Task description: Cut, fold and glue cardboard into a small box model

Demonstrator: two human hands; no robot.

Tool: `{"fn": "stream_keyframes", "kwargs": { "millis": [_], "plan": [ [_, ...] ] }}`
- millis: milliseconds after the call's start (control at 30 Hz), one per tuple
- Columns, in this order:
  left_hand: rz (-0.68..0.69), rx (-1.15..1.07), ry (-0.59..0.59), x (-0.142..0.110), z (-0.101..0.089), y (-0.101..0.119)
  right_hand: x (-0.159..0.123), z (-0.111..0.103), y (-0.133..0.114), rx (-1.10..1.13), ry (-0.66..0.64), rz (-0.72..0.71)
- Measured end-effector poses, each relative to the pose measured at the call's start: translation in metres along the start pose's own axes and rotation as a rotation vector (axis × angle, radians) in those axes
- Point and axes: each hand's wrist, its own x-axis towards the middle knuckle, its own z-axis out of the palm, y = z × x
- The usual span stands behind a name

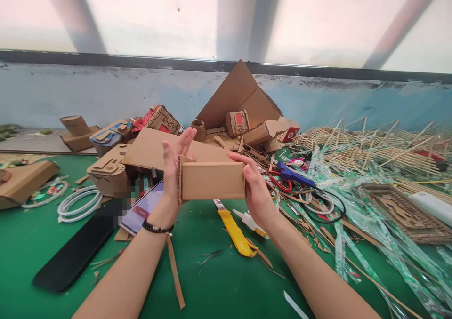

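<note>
A small cardboard box (pixel 213 181) is held up in front of me, above the green tabletop. My right hand (pixel 257 189) grips its right end, with the thumb and fingers around the edge. At the other end, my left hand (pixel 173 168) lies flat against a cardboard end piece (pixel 180 180) with ragged corrugated edges. The fingers of that hand are stretched upward, not wrapped round the box. Beneath the box lie a yellow utility knife (pixel 235 232) with its blade showing and a white glue bottle (pixel 251 223).
Cardboard models (pixel 109 173) and a large cardboard sheet (pixel 240 98) stand toward the wall. A blue glue gun (pixel 294 174), plastic wrap (pixel 381 253) and wooden sticks (pixel 374 145) crowd the right. A tablet-like screen (pixel 143 208) and a black strip (pixel 79 246) lie left.
</note>
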Motion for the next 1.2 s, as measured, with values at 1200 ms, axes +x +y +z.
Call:
{"fn": "stream_keyframes", "kwargs": {
  "millis": [1200],
  "plan": [
    [-0.092, 0.148, -0.091, -0.020, 0.023, -0.018, 0.009, -0.010, 0.003, 0.125, 0.137, -0.005]
  ]
}}
